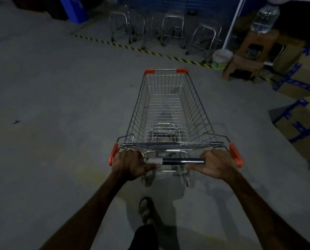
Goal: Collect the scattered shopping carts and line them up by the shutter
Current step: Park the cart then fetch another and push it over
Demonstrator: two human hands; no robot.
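Observation:
A wire shopping cart (168, 109) with orange corner guards stands straight ahead of me on the grey floor, its basket empty. My left hand (130, 164) grips the left end of its dark handle bar (183, 161). My right hand (218, 164) grips the right end. Far ahead, several metal carts (172, 27) stand in a row in front of the blue shutter (159, 4), behind a yellow-black floor stripe (138, 49).
A white bucket (222, 58) and a brown plastic stool (250, 55) bearing a water bottle (265, 18) stand at the far right. Taped cardboard boxes (302, 112) line the right side. A blue bin (74, 9) is at the far left. My sandalled foot (147, 210) steps below the cart.

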